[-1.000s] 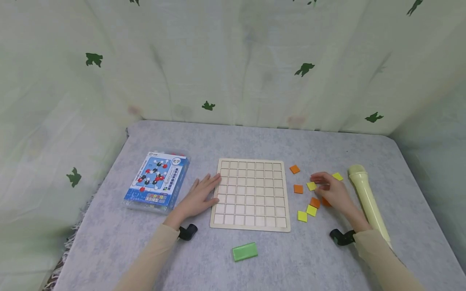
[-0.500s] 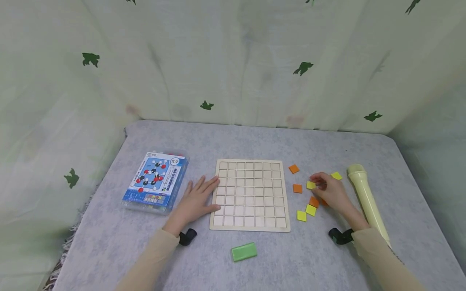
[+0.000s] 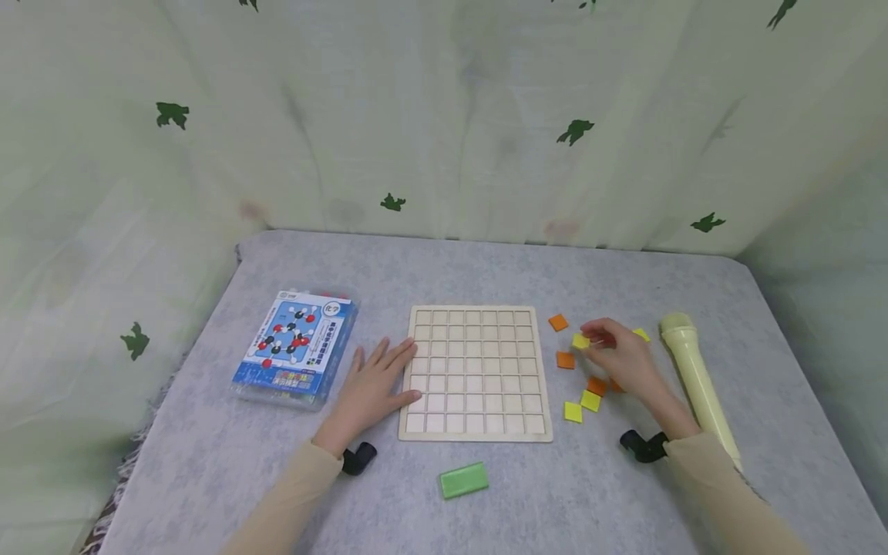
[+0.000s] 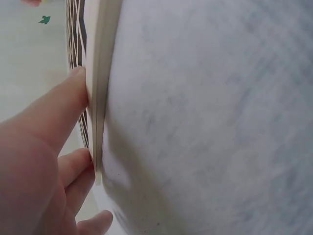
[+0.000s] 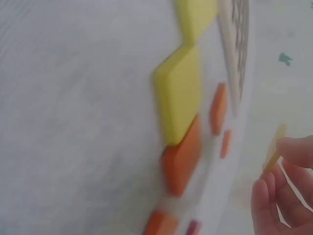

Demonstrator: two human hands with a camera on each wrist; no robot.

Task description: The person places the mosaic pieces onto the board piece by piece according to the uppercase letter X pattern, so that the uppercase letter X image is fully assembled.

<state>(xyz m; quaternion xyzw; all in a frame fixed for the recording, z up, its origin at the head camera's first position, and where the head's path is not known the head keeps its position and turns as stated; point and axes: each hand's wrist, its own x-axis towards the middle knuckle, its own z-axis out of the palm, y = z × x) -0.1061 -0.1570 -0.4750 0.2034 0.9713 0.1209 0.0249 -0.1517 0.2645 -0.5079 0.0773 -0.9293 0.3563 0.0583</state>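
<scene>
A pale wooden grid board (image 3: pixel 475 375) lies mid-table, its square cells bare. My left hand (image 3: pixel 371 393) rests on the board's left edge with fingers spread, and the left wrist view shows fingertips (image 4: pixel 78 73) on the rim. Between thumb and fingers, my right hand (image 3: pixel 624 358) pinches a yellow square tile (image 3: pixel 580 341), raised off the table in the right wrist view. Orange tiles (image 3: pixel 565 360) and yellow tiles (image 3: pixel 573 412) lie loose between the board and that hand. Part of one orange tile (image 3: pixel 615 386) is hidden under the hand.
A boxed molecule model set (image 3: pixel 294 347) sits left of the board. At the front lies a green translucent block (image 3: pixel 464 481). A cream microphone-shaped object (image 3: pixel 699 385) lies to the right, beside the right forearm. Pale curtains (image 3: pixel 444 116) hang behind the table.
The right hand has picked up the yellow tile and carried it slightly up and left. The left hand shifted a little, then stayed on the board's edge.
</scene>
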